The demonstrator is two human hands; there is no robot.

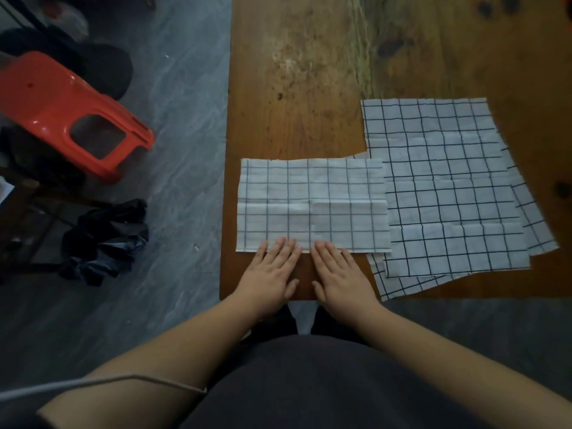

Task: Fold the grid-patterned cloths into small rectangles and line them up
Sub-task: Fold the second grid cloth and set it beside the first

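Flat and straight, the fingers [286,246] of the left hand [270,275] and right hand [340,274] press the near edge of the folded grid cloth [311,202] on the wooden worktop [297,88]. Unfolded grid cloths [448,187] lie stacked just beside it, at its right. An orange stool [62,109] stands on the floor.

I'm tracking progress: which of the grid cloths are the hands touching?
The folded cloth on the left: the left hand and right hand rest fingertips on its near edge. The unfolded cloths beside it lie untouched.
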